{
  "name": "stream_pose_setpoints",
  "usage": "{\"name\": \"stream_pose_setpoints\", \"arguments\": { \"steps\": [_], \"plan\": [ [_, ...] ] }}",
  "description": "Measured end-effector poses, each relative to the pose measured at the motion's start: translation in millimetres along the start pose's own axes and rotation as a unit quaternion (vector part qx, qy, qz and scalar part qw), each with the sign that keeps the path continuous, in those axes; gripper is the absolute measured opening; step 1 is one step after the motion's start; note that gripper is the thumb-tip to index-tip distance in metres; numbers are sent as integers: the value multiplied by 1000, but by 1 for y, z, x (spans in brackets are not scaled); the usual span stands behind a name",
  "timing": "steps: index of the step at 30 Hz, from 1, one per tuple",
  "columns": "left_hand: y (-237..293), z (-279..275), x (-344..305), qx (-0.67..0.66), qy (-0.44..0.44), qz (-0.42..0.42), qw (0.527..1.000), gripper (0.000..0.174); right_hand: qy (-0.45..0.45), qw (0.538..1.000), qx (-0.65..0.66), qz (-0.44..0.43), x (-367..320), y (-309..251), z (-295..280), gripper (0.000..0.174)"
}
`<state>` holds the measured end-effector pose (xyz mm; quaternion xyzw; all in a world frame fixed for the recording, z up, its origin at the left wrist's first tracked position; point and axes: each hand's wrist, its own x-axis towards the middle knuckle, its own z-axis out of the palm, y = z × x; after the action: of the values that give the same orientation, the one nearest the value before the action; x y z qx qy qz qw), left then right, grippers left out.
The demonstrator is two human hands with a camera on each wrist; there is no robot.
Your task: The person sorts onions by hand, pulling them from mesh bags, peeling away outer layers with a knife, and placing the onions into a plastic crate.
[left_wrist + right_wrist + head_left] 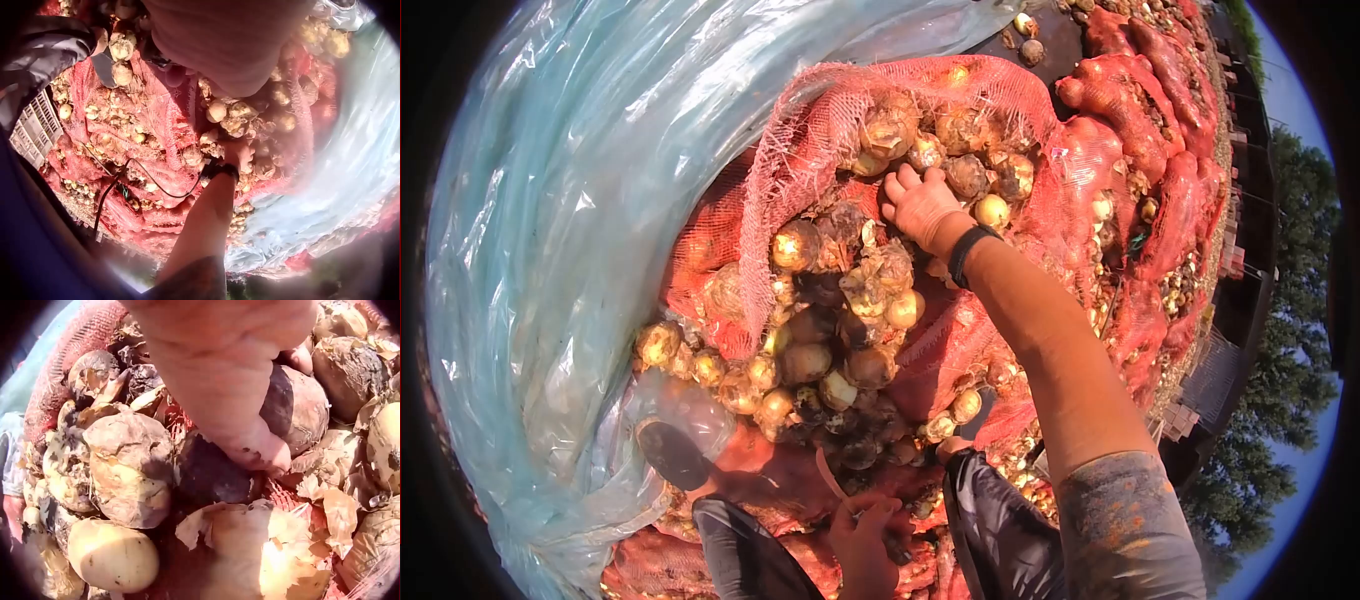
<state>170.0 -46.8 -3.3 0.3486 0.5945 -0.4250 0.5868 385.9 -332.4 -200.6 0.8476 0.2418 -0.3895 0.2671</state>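
In the head view, my right hand (928, 212) reaches into a red mesh bag (830, 115) of onions. The right wrist view shows its thumb and a finger on opposite sides of a brownish-purple onion (303, 412). Beside it lie a dirt-crusted onion (128, 469) and a smooth pale onion (112, 556). My left hand (865, 545), low between the knees, grips a knife (830, 474) whose thin blade points up toward the onions. The left wrist view has this hand (219, 37) large and blurred across the top, hiding the knife.
Bluish clear plastic sheeting (570, 230) drapes along the left. More filled red mesh bags (1130, 110) are heaped at the right, with loose skins among them. Onions (800, 360) spill from the bag toward the knees. A pale plastic crate (37, 128) appears in the left wrist view.
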Motion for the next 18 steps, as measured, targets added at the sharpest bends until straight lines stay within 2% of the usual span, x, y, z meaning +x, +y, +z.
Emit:
{"name": "stream_pose_setpoints", "arguments": {
  "steps": [1,4,6,7,9,11,13,14,15,17,18],
  "plan": [
    [-1,0,0,1,2,-2,1000,12,20,999,31,-5,8,2,6,46],
    [-4,4,0,-3,0,-11,1000,13,9,998,56,-18,-7,8,-1,50],
    [-7,5,0,0,-4,-14,1000,13,29,989,136,55,-29,8,-3,62],
    [-9,4,-1,-4,-6,-17,1000,14,26,971,220,90,-47,10,-2,70],
    [-9,8,-1,-6,-14,-20,1000,14,33,951,288,107,-94,6,8,74],
    [-9,13,-4,21,-17,-28,999,13,58,935,324,128,-163,-3,15,74],
    [-10,13,-4,56,-23,-32,998,11,20,931,335,142,-248,-13,41,72],
    [-15,12,-1,58,-27,-20,998,11,-28,917,365,162,-297,-14,40,69],
    [-19,14,1,56,-32,-7,998,11,-30,919,346,185,-349,-20,46,66],
    [-18,17,0,52,-39,-12,998,10,-107,890,360,259,-454,-37,77,54],
    [-17,18,-1,44,-41,-17,998,10,-183,876,343,286,-512,-52,113,59]
  ]
}}
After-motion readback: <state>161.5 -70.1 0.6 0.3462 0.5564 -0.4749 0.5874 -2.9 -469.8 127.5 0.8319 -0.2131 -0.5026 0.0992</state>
